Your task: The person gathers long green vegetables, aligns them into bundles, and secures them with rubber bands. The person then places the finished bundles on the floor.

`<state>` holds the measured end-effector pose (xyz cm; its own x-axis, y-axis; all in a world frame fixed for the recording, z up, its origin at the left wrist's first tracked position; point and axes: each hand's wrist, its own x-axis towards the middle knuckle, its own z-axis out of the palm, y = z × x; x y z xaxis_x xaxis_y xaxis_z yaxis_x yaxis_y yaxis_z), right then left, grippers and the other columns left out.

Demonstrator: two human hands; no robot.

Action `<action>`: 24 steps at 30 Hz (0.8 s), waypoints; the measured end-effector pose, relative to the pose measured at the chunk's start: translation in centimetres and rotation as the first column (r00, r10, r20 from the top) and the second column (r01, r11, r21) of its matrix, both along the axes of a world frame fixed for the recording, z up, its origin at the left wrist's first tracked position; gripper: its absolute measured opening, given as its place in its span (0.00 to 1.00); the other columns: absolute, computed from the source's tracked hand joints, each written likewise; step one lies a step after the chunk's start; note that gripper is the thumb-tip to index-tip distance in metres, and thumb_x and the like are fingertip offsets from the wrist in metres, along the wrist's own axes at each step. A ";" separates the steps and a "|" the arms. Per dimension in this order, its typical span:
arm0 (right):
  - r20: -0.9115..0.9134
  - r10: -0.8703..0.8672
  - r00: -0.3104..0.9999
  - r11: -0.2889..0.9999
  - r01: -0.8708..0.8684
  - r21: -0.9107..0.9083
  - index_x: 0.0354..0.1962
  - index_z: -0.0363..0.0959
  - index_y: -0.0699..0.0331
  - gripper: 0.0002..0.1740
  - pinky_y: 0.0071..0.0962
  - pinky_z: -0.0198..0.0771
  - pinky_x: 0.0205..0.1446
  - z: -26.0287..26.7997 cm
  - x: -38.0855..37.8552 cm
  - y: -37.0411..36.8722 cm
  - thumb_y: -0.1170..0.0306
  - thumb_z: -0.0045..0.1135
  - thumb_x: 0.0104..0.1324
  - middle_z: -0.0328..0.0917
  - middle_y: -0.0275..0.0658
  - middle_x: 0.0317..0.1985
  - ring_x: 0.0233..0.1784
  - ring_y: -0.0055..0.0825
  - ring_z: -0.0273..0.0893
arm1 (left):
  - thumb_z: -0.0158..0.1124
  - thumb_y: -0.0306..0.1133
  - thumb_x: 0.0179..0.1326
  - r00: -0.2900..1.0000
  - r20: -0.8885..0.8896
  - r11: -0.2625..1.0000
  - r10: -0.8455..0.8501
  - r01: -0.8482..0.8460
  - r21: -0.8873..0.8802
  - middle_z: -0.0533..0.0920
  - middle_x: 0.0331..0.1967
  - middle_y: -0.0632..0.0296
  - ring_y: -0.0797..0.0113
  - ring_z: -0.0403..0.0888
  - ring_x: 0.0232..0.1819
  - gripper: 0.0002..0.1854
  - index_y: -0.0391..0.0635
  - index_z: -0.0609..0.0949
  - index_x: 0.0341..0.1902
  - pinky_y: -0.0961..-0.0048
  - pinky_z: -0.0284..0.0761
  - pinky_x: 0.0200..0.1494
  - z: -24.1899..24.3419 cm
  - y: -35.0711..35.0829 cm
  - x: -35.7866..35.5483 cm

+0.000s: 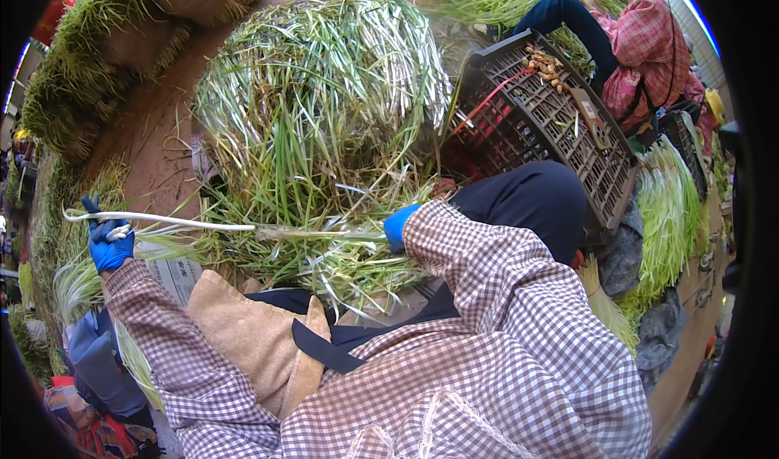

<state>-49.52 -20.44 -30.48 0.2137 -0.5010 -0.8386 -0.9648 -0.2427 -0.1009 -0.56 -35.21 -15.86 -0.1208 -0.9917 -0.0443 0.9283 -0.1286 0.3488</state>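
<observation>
My left hand (111,243), in a blue glove, grips one end of a long white stalk (182,220) that stretches right across my lap. White bits (119,233) also show among its fingers. A blurred pale green strand (322,234) runs on from the stalk to my right hand (400,228), also gloved in blue and closed around the strand's end; its fingertips are hidden. Loose green leaves and peelings (365,270) lie beneath both hands. Just beyond them rises a big heap of chive-like greens (322,94) with white stems.
A dark plastic crate (548,118) stands at my right knee, with peanuts (543,67) on it. Tied green bundles (660,197) lie farther right. A person in a pink checked top (648,51) sits beyond. More greens (79,82) are stacked at upper left.
</observation>
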 end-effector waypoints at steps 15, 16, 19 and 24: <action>0.996 -0.086 -0.039 0.565 0.821 0.081 0.35 0.71 0.68 0.23 0.30 0.67 0.36 10.4 9.7 -6.2 0.53 0.44 0.60 0.75 0.43 0.26 0.26 0.32 0.71 | 0.58 0.35 0.54 0.350 0.935 0.987 -0.052 -0.125 0.102 0.76 0.20 0.67 0.83 0.60 0.10 0.13 0.43 0.75 0.41 0.86 0.53 0.10 -2.8 7.2 -25.9; 0.969 -0.189 -0.160 0.542 0.806 0.238 0.35 0.71 0.69 0.23 0.28 0.67 0.35 10.1 10.0 -6.3 0.55 0.44 0.60 0.75 0.42 0.25 0.25 0.29 0.71 | 0.59 0.34 0.53 0.302 0.951 0.992 -0.074 -0.078 0.102 0.76 0.21 0.68 0.82 0.61 0.10 0.12 0.43 0.75 0.40 0.86 0.53 0.10 -2.7 8.2 -27.2; 0.802 -0.319 -0.505 0.353 0.722 0.595 0.33 0.71 0.69 0.17 0.18 0.67 0.32 9.6 9.5 -6.2 0.60 0.46 0.61 0.75 0.36 0.24 0.26 0.18 0.70 | 0.59 0.33 0.53 0.409 0.905 0.988 -0.122 -0.041 0.152 0.78 0.24 0.65 0.82 0.62 0.10 0.11 0.44 0.75 0.40 0.86 0.54 0.11 -3.1 8.9 -28.6; 0.708 -0.019 -0.706 0.260 0.680 0.685 0.35 0.69 0.68 0.15 0.27 0.76 0.35 12.7 0.9 -8.5 0.64 0.42 0.62 0.76 0.47 0.30 0.32 0.31 0.77 | 0.51 0.34 0.59 0.446 0.883 0.978 -0.149 -0.063 0.197 0.81 0.30 0.59 0.84 0.56 0.09 0.16 0.46 0.71 0.51 0.88 0.52 0.11 -4.6 6.2 -25.0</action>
